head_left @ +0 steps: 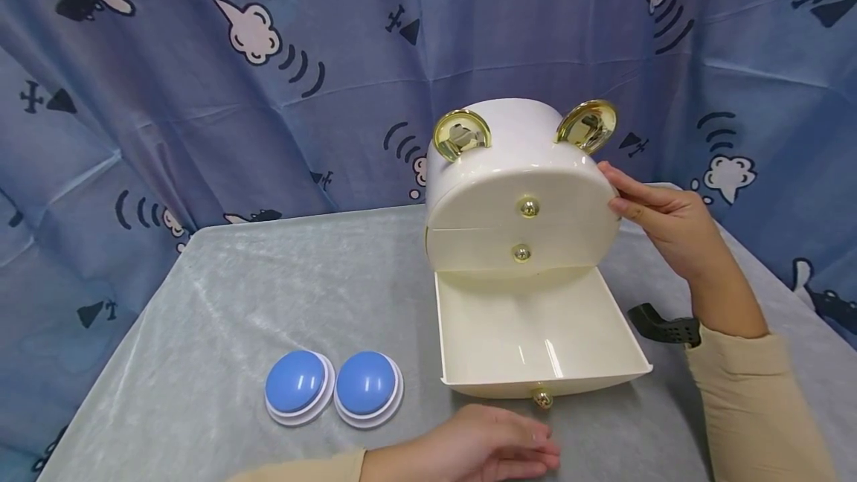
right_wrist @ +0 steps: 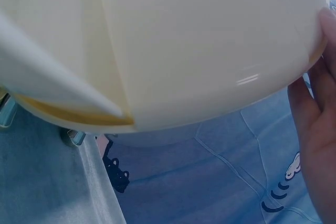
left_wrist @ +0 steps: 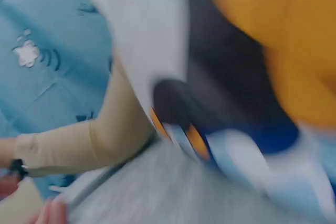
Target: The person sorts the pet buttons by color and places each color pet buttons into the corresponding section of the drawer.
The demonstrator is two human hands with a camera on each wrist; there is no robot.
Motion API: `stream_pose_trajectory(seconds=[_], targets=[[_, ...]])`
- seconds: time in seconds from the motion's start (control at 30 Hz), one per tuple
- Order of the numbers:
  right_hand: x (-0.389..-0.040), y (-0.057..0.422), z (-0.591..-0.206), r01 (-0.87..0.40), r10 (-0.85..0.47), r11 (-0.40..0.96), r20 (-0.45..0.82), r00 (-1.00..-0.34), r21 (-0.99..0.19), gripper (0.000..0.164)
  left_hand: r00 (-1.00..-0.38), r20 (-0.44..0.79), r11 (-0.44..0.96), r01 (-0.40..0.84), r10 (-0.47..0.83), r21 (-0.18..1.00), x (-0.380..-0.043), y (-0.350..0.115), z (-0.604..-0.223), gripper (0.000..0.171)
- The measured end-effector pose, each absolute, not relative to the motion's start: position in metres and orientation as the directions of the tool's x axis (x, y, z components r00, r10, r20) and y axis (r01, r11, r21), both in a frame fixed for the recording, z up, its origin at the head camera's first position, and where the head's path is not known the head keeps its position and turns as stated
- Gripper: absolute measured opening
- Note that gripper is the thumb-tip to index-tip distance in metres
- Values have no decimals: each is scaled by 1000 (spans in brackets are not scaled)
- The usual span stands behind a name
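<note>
A white storage box point(head_left: 482, 195) with two gold ears stands on the table, its bottom drawer point(head_left: 529, 326) pulled out and bare inside. Small gold knobs sit on the front of the box and drawer. My right hand point(head_left: 669, 218) grips the box's right side near the ear, thumb toward the front; in the right wrist view, the fingers point(right_wrist: 310, 98) reach the curved white edge. Just below the drawer's front knob point(head_left: 542, 398), my left hand point(head_left: 482, 443) hovers low over the table, fingers loosely extended and holding nothing.
Two blue push buttons point(head_left: 294, 384) on white bases lie side by side, left of the drawer. Grey cloth covers the table point(head_left: 268, 288). A blue patterned curtain point(head_left: 321, 58) hangs behind. Blurred printed fabric point(left_wrist: 236, 77) fills much of the left wrist view.
</note>
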State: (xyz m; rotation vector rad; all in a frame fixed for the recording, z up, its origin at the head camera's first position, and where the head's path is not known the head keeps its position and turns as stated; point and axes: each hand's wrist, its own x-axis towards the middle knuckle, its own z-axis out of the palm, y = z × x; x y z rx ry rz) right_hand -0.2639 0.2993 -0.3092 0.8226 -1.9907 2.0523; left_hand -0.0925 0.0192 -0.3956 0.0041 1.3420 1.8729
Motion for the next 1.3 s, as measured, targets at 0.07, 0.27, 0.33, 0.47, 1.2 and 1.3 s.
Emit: stream_pose_trajectory(seconds=[0.07, 0.27, 0.33, 0.47, 1.2, 1.3], targets=[[-264, 299, -309, -483, -253, -101, 492, -833, -870, 42, -641, -367, -4, -499, 674, 866, -89, 6, -387, 29], [-265, 299, -308, -477, -240, -108, 488, -839, -872, 42, -640, -89, -113, -268, 763, 957, -93, -44, -352, 40], [-265, 299, -309, -471, -239, -109, 483, -842, -875, 42, -731, 26, -193, -145, 682, 970, -98, -61, -346, 43], [-264, 298, -311, -457, -239, -110, 470, -850, -883, 42, -878, 211, -108, 182, 430, 977, -106, -95, -344, 40], [-265, 298, -312, -478, -262, -132, 496, -828, -868, 43, -999, -17, 683, -42, -43, 729, -105, -218, -372, 89], [-265, 299, -312, -475, -255, -124, 491, -833, -871, 43, -999, -5, 699, -29, -36, 715, -103, -224, -381, 89]])
